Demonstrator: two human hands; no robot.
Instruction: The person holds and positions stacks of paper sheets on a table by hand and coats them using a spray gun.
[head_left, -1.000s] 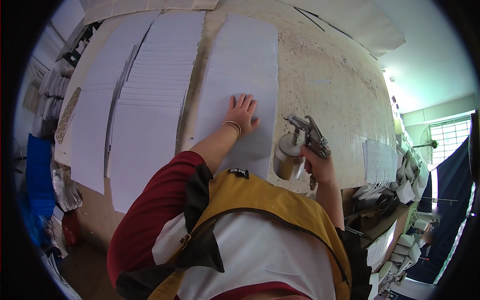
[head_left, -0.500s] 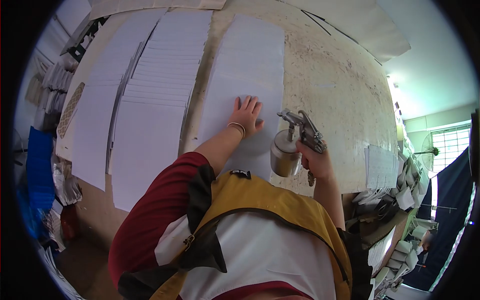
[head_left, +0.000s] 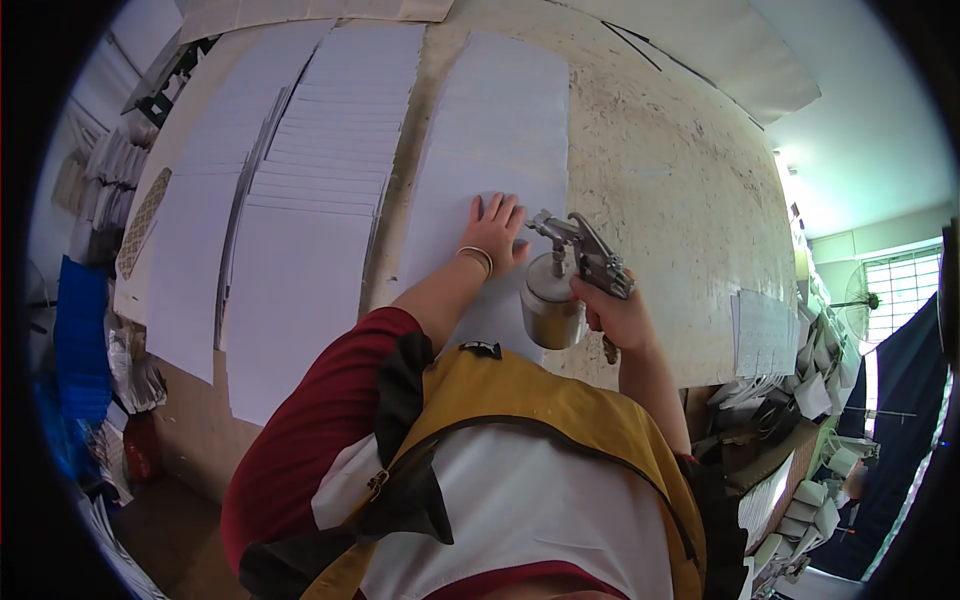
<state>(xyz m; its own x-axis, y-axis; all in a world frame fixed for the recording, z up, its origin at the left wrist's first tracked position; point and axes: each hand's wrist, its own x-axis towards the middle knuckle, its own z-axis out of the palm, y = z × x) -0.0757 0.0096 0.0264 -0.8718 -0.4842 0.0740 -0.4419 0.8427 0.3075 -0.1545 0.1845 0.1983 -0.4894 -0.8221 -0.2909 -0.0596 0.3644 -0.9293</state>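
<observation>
Gripping a spray gun in right hand, left hand spread flat on a white sheet

L hand flat on white sheet, fingers spread, bangle on wrist. R hand grips spray gun w/ metal cup; gun at sheet's R edge, nozzle nr L hand. L of sheet: overlapping white panels. R of sheet: stained tabletop, small paper pile. Far R of sheet: fan, barred window.
</observation>
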